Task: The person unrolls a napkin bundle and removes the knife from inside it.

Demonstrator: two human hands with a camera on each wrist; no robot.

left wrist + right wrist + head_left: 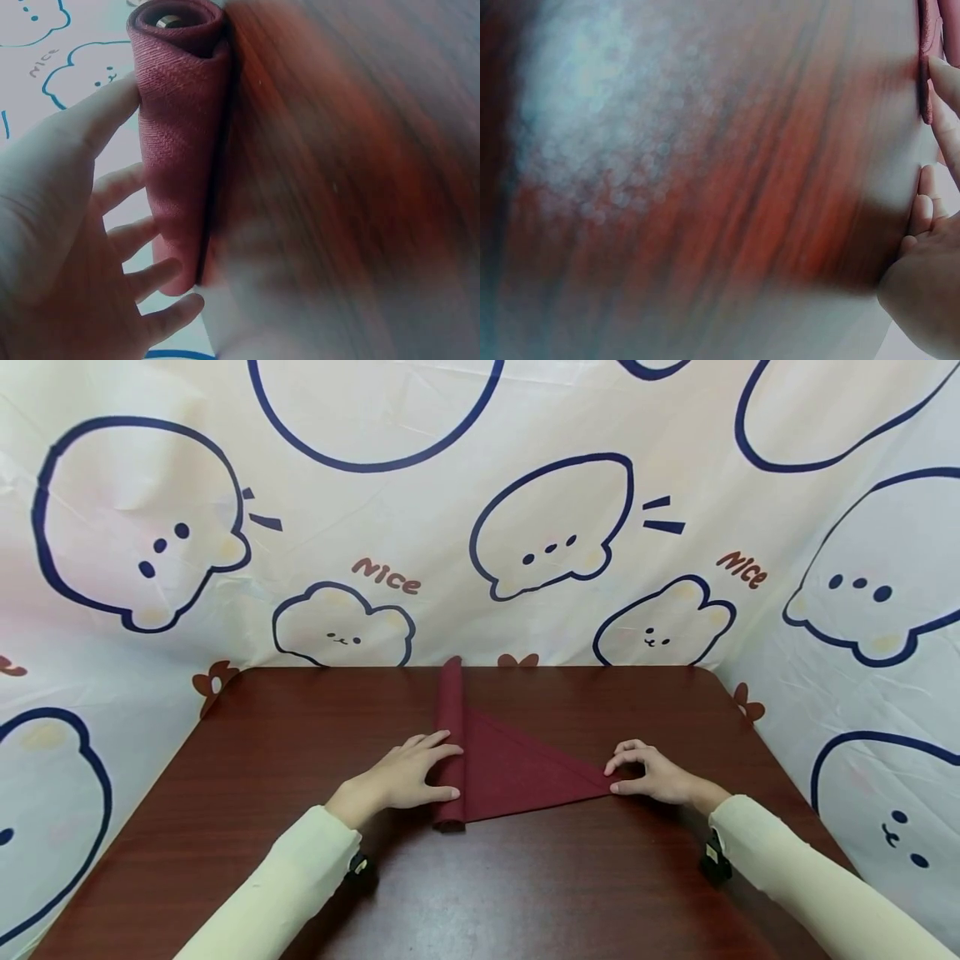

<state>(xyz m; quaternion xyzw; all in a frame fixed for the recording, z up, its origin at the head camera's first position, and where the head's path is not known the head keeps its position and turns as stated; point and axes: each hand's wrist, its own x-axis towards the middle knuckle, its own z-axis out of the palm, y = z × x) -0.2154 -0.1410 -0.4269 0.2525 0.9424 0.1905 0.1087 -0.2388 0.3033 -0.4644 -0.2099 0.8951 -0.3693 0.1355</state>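
Note:
A dark red cloth napkin (pixel 525 772) lies on the table, its left side wound into a long tube. The flat remainder narrows to a corner on the right. Against the rolled part rests my left hand (pixel 405 772), thumb and fingers spread along it. The left wrist view shows the layered end of the roll (pixel 180 112), with that hand's fingers (pixel 124 187) fairly straight on its side. My right hand (pixel 656 777) pinches the pointed corner between thumb and fingers. Only a bit of cloth edge (pixel 927 97) appears beside the right hand (pixel 930 277) in the right wrist view.
The dark brown wooden table (pixel 540 893) has a glossy top. A pale curtain (pixel 450 518) with blue cartoon outlines hangs behind it and along both sides. The roll's far end reaches the table's back edge.

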